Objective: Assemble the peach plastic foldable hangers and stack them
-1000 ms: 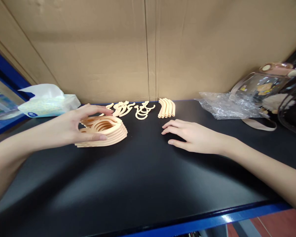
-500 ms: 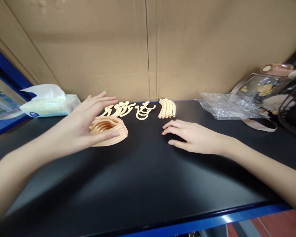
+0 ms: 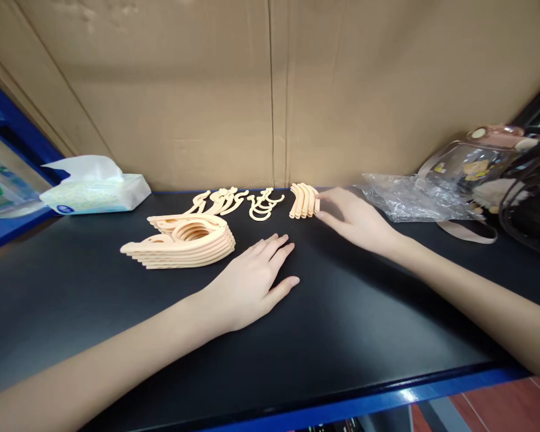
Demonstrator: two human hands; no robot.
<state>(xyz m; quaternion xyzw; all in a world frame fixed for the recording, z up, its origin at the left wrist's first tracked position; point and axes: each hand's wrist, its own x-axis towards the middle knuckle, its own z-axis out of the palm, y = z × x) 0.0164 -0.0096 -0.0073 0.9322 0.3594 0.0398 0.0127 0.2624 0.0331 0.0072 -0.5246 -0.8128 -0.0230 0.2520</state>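
Both hands down on the black bench, nothing actually gripped.

My left hand (image 3: 252,279) is lying flat and open on the tabletop (image 3: 297,336), just right of the stack of peach hanger bodies (image 3: 186,241), not touching it. My right hand (image 3: 353,217) is out at the far side, fingers loose and open, tips just touching the bundle of curved peach tubes (image 3: 303,200). Peach hooks (image 3: 263,203) sit left of those, tissue pack (image 3: 94,191) far left, crumpled plastic bag (image 3: 409,201) far right.
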